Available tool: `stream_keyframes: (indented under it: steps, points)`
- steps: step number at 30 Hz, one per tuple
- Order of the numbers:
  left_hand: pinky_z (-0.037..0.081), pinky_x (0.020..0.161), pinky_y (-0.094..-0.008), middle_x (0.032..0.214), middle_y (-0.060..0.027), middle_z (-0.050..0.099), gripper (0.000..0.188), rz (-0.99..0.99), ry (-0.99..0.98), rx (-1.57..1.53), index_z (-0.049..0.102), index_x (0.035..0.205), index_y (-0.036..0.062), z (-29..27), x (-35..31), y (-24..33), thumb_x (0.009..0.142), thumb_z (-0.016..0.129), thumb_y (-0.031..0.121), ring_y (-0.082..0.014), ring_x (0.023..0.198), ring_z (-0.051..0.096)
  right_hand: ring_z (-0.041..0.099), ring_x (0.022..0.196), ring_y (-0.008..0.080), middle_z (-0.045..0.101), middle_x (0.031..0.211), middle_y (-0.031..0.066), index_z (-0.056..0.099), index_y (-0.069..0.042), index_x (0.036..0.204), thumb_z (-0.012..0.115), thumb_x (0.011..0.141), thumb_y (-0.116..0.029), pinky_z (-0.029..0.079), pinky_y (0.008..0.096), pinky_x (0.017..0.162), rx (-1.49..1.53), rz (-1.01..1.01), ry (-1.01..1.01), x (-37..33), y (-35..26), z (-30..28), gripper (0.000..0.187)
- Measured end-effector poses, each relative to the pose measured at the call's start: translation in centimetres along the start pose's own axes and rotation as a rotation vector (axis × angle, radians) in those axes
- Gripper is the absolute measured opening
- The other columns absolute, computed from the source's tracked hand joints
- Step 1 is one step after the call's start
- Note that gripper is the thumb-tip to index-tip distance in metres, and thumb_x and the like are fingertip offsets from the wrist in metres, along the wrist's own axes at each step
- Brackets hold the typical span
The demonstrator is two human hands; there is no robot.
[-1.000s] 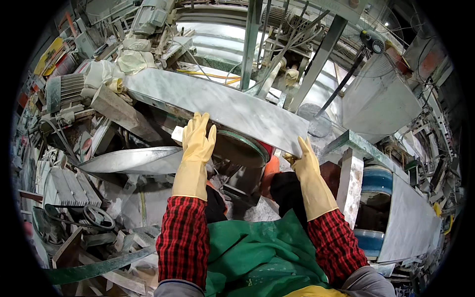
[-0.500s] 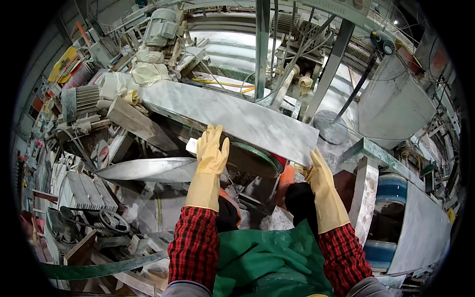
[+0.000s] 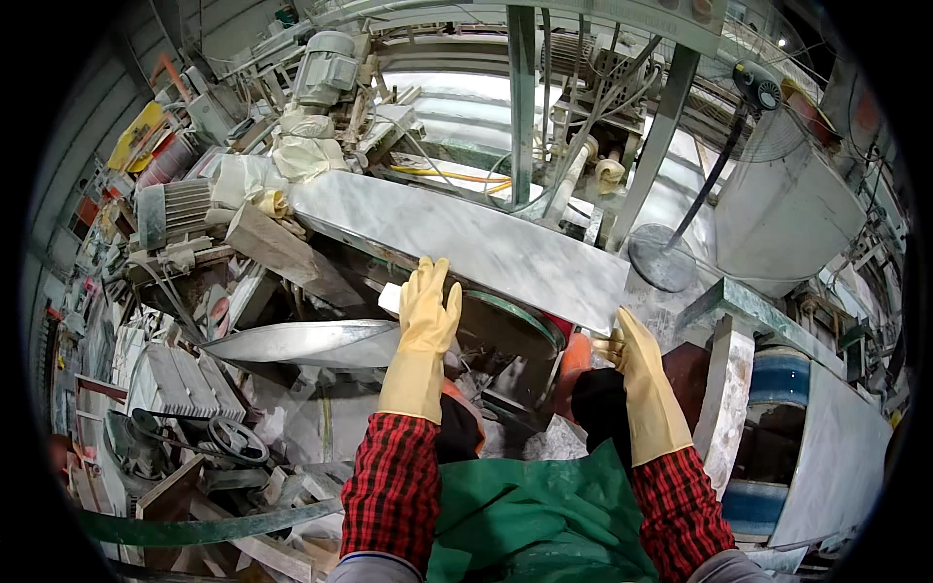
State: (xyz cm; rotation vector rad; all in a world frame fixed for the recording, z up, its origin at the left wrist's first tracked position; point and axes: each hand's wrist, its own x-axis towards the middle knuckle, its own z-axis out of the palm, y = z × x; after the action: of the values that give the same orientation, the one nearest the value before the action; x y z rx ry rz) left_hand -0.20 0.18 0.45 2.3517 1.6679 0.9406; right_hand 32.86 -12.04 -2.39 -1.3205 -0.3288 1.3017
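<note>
A long grey-white marble slab (image 3: 457,238) lies slantwise in front of me, its right end nearer. My left hand (image 3: 425,306), in a cream rubber glove, rests against the slab's near edge with fingers stretched and thumb apart. A small white block (image 3: 389,299) sticks out beside this palm; whether the hand touches it is hidden. At the slab's near right corner is my right hand (image 3: 637,364), gloved alike, its fingers outstretched and thumb side turned toward the slab. Contact with the corner cannot be made out. Below the slab shows a dark round piece with a green rim (image 3: 510,325).
A pointed pale sheet (image 3: 301,342) and a wooden beam (image 3: 292,257) lie left. Right stand a white upright slab (image 3: 724,408) and a blue-banded drum (image 3: 768,389). Metal posts (image 3: 656,146) and a standing fan (image 3: 756,87) rise beyond. Machine parts (image 3: 141,442) crowd the lower left.
The whole view has shifted slightly, so most things appear further right and lower. My right hand has drawn slightly toward me along the slab's corner. The left hand keeps its place at the edge.
</note>
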Motion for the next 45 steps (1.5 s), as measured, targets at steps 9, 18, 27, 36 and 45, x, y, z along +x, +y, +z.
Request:
stream_keyframes:
  steps: [9, 18, 27, 36, 45]
  points:
    - [0.039, 0.1, -0.0456, 0.14, -0.0232, 0.05, 0.048, 0.036, 0.061, 0.059, 0.054, 0.134, 0.0045, 0.6, -0.1, -0.7, 0.091, 0.062, 0.025, -0.0369, 0.119, 0.049, 0.068, 0.062, 0.0161, 0.073, 0.09, 0.0169, 0.055, -0.004, 0.13, 0.061, 0.1, -0.033, 0.054, 0.0237, 0.057, -0.05, -0.033, -0.09, -1.4, -0.7, 1.5, 0.042]
    - [0.038, 0.102, -0.0459, 0.141, -0.024, 0.049, 0.049, 0.029, 0.053, 0.044, 0.053, 0.135, 0.0044, 0.7, -0.2, -0.8, 0.092, 0.061, 0.026, -0.0374, 0.121, 0.048, 0.069, 0.067, 0.0127, 0.071, 0.096, 0.0144, 0.049, -0.003, 0.141, 0.063, 0.099, -0.026, 0.057, 0.0212, 0.063, -0.047, -0.054, -0.183, -2.9, -1.8, 2.9, 0.05]
    - [0.038, 0.102, -0.045, 0.141, -0.0232, 0.048, 0.049, 0.036, 0.049, 0.035, 0.053, 0.135, 0.004, 0.5, -0.1, -0.5, 0.092, 0.061, 0.024, -0.0373, 0.119, 0.049, 0.069, 0.066, 0.0202, 0.073, 0.089, 0.0167, 0.058, -0.002, 0.126, 0.067, 0.095, -0.041, 0.054, 0.0294, 0.059, -0.126, -0.037, -0.081, -1.7, -0.5, 1.0, 0.051]
    - [0.037, 0.106, -0.0456, 0.141, -0.0258, 0.049, 0.049, -0.006, 0.002, -0.009, 0.053, 0.137, 0.0018, 0.2, -0.1, -0.3, 0.093, 0.061, 0.022, -0.0406, 0.126, 0.047, 0.071, 0.072, 0.0208, 0.072, 0.097, 0.0198, 0.059, 0.005, 0.12, 0.06, 0.099, -0.031, 0.06, 0.0295, 0.069, -0.046, -0.042, -0.222, -2.4, -1.0, 1.9, 0.041]
    - [0.036, 0.107, -0.045, 0.143, -0.0267, 0.047, 0.051, -0.005, -0.012, 0.01, 0.051, 0.139, 0.0019, 0.0, -0.1, -0.3, 0.093, 0.061, 0.023, -0.0414, 0.128, 0.046, 0.072, 0.078, 0.0216, 0.072, 0.099, 0.0189, 0.052, 0.003, 0.136, 0.06, 0.1, -0.03, 0.059, 0.0286, 0.071, -0.051, -0.037, -0.267, -2.4, -0.8, 1.6, 0.05]
